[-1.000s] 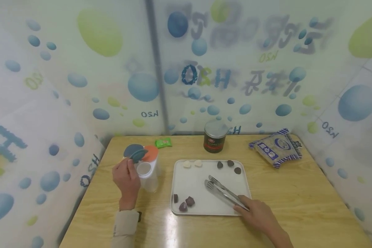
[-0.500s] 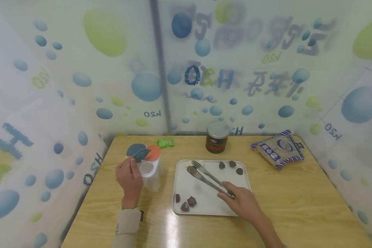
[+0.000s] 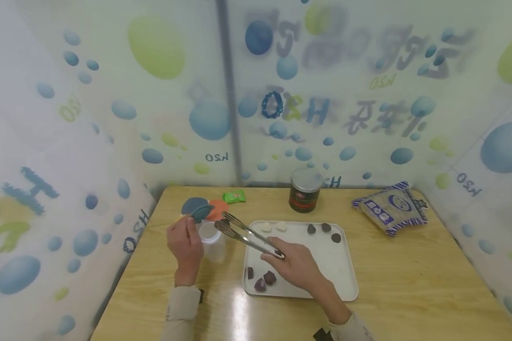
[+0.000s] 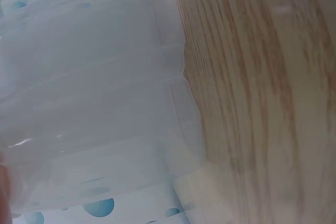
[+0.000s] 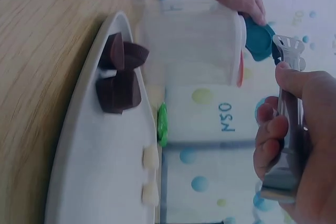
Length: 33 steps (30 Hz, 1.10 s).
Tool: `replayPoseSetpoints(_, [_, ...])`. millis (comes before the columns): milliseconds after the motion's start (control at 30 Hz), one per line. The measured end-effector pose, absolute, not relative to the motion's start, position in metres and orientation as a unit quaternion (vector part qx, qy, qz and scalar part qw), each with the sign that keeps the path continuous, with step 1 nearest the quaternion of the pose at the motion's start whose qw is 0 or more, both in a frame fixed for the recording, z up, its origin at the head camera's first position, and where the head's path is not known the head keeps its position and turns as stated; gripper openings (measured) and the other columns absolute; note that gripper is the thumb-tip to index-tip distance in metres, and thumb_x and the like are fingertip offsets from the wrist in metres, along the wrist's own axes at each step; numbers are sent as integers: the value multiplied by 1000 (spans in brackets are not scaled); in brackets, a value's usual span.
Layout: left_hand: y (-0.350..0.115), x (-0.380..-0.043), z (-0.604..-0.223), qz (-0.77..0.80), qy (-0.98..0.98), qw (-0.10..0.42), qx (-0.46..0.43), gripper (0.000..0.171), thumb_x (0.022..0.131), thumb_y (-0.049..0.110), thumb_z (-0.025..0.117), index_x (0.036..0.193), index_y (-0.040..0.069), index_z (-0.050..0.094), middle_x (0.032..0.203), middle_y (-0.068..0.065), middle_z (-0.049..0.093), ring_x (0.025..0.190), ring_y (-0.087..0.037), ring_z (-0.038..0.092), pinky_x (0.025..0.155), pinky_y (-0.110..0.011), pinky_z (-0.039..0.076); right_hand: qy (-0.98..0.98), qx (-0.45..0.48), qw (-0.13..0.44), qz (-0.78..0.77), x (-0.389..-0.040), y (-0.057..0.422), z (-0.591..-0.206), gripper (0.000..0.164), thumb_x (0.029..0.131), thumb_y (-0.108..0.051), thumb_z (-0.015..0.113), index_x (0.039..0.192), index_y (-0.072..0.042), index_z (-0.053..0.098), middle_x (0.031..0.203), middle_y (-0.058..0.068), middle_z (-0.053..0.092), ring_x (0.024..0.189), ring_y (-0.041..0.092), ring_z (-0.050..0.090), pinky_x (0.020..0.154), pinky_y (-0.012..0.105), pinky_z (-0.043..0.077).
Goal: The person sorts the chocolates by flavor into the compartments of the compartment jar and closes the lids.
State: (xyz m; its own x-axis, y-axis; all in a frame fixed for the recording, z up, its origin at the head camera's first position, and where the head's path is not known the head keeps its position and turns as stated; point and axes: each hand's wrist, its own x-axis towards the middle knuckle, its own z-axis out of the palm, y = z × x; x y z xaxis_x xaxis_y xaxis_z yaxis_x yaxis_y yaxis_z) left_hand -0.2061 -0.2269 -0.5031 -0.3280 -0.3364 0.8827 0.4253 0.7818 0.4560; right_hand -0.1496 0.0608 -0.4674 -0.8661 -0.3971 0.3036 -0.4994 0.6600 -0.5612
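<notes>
A clear plastic container (image 3: 215, 248) with several coloured lids stands left of the white tray (image 3: 333, 265). My left hand (image 3: 185, 244) pinches its raised teal lid (image 3: 202, 213), leaving a round opening uncovered. My right hand (image 3: 296, 263) grips metal tongs (image 3: 249, 237), whose slotted tips are above that opening. In the right wrist view a small dark patch (image 5: 276, 53) shows at the tips; what it is I cannot tell. On the tray lie dark chocolates (image 3: 269, 277) near the front left, cream pieces (image 3: 281, 226) at the back, and dark round pieces (image 3: 326, 228) at the back right.
A green packet (image 3: 234, 196) lies behind the container. Farther back stands a dark tin (image 3: 305, 192) with a silver lid. A striped bag (image 3: 390, 208) lies at the back right. Patterned curtain walls (image 3: 324, 94) surround the wooden table (image 3: 409, 274).
My right hand has carried the tongs leftward and up from over the tray to the container's opening. My left hand keeps holding the teal lid up.
</notes>
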Motion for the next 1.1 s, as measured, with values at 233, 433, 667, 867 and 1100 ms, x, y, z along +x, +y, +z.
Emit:
replayPoseSetpoints(233, [-227, -208, -503, -327, -741, 585, -42, 37, 104, 21, 50, 79, -5, 60, 66, -17, 56, 63, -35, 54, 71, -50, 41, -904, 281, 63, 315, -155, 36, -466, 40, 97, -47, 61, 125, -19, 65, 66, -17, 46, 55, 0, 36, 50, 18, 30])
replayPoseSetpoints(433, [-227, -208, -503, -327, -738, 588, -45, 38, 104, 21, 50, 76, -3, 57, 63, -16, 52, 61, -34, 51, 69, -48, 39, -907, 283, 46, 310, -156, 26, -469, 35, 97, -46, 61, 121, -22, 64, 64, -17, 44, 53, -1, 33, 46, 18, 27])
replayPoseSetpoints(667, [-226, -207, -504, -326, -747, 578, -39, 36, 104, 19, 50, 80, -5, 61, 65, -17, 56, 65, -37, 57, 73, -52, 42, -912, 273, 41, 303, -155, 30, -470, 38, 94, -47, 65, 122, -21, 64, 69, -15, 53, 52, 0, 39, 46, 19, 34])
replayPoseSetpoints(867, [-225, -208, -505, -319, -744, 586, -36, 35, 103, 19, 50, 83, -6, 65, 72, -20, 63, 68, -39, 61, 72, -52, 43, -915, 250, 14, 318, -149, 46, -479, 39, 94, -46, 65, 124, -22, 63, 70, -16, 54, 49, -3, 36, 45, 19, 34])
replayPoseSetpoints(1100, [-225, -208, -503, -318, -744, 587, -29, 33, 102, 17, 51, 88, -8, 67, 80, -22, 68, 74, -41, 63, 74, -53, 43, -926, 207, 20, 314, -138, 76, -496, 47, 91, -51, 67, 127, -20, 64, 69, -18, 53, 53, -2, 39, 49, 19, 35])
